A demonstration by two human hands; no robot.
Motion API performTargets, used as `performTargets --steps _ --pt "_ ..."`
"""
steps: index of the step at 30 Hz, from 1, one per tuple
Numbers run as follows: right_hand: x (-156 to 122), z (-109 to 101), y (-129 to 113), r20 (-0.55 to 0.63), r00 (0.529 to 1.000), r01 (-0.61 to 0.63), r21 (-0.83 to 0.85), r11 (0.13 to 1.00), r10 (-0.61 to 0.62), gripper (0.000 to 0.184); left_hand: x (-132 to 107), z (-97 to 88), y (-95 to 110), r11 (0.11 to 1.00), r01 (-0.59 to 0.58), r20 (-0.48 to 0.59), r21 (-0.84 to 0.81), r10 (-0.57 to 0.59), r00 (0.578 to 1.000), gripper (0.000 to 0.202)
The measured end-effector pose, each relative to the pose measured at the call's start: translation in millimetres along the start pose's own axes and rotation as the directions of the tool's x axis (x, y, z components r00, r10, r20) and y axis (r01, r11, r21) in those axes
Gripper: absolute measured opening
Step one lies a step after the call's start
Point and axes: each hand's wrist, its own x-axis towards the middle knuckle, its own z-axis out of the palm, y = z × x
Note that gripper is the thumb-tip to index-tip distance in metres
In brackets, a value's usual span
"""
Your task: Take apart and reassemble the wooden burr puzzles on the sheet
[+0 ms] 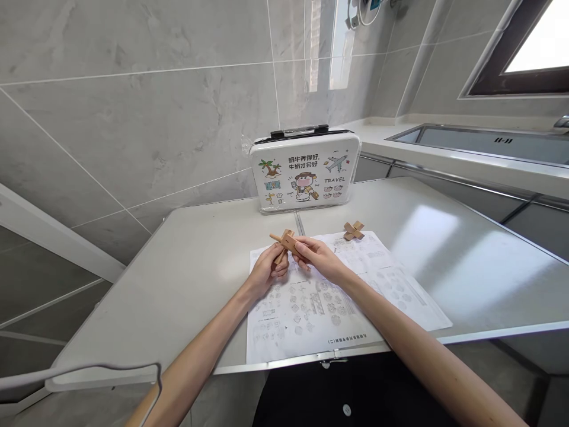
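Note:
Both my hands meet over the middle of a grey folding table (186, 284). My left hand (267, 270) and my right hand (317, 256) are closed on a small wooden puzzle assembly (285, 241) of crossed sticks, held just above a printed instruction sheet (329, 302). A second wooden cross-shaped puzzle piece (353, 230) lies on the far right part of the sheet, apart from both hands.
A white carry case with cartoon print (306, 172) stands upright at the table's far edge against the tiled wall. A counter with a steel sink (484, 145) runs to the right. A white cable (89, 370) loops at the near left.

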Motion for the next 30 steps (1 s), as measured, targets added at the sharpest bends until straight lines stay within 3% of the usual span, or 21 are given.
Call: performTargets --steps 7,19,24,30 --pt "0.8 -4.0 3.2 0.031 0.998 -0.057 0.14 0.989 0.053 0.046 0.8 -4.3 -1.8 0.997 0.02 0.089 -0.081 -0.013 0.996 0.047" --pt "0.1 -3.4 -0.6 0.074 0.994 -0.097 0.235 0.967 0.082 0.05 -0.3 -10.1 -4.4 0.983 0.069 0.111 -0.169 -0.05 0.993 0.035" --pt "1.0 -2.6 0.7 0.024 0.999 -0.043 0.148 0.988 0.04 0.05 0.8 -12.2 -3.0 0.983 0.052 0.083 -0.176 -0.038 0.996 0.03" --pt "4.7 -3.7 7.5 -0.083 0.995 -0.054 -0.038 0.998 0.05 0.046 0.6 -9.3 -1.8 0.995 0.103 0.109 -0.008 -0.101 0.989 0.032"
